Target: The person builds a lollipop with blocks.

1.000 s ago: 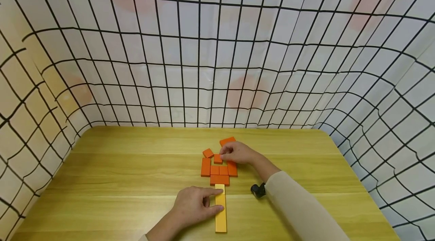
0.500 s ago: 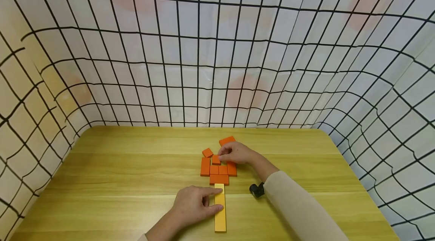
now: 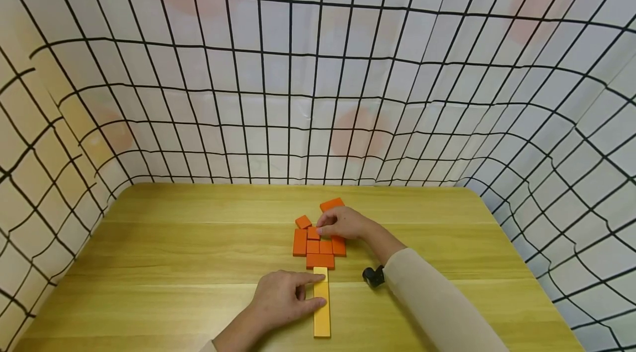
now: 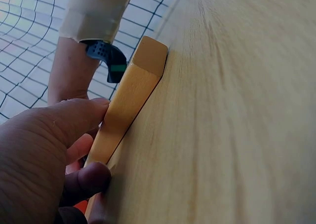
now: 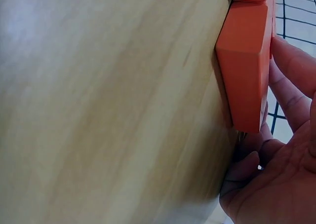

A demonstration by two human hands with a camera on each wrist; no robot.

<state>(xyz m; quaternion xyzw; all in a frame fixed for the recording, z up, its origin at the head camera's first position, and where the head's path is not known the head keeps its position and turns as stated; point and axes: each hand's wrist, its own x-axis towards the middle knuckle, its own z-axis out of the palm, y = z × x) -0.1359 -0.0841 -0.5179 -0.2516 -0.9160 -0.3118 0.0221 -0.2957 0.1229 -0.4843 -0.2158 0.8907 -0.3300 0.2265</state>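
Observation:
My left hand point(image 3: 283, 297) reaches over a long yellow block point(image 3: 322, 321) lying flat, its extended index finger and thumb resting on the yellow surface. In the left wrist view, the thumb touches the yellow block point(image 4: 131, 86). Farther up, my right hand point(image 3: 348, 222) pinches a small square orange block point(image 3: 313, 233) at its right side. That square sits above two small orange squares, between upright orange blocks to the left point(image 3: 300, 243) and right point(image 3: 339, 246). A wide orange block point(image 3: 320, 261) lies below them. The right wrist view shows fingers point(image 5: 294, 61) behind an orange block point(image 5: 242, 81).
A tilted orange square point(image 3: 303, 222) lies at the upper left of the arrangement. Another orange block point(image 3: 332, 204) lies beyond the right hand. A black device point(image 3: 372, 277) is at the right sleeve. Black-lined white cloth point(image 3: 308, 120) surrounds the wooden table point(image 3: 174, 258).
The small orange square has slid left with my right hand's fingers, up to the left upright block. My left hand has stayed on the yellow block.

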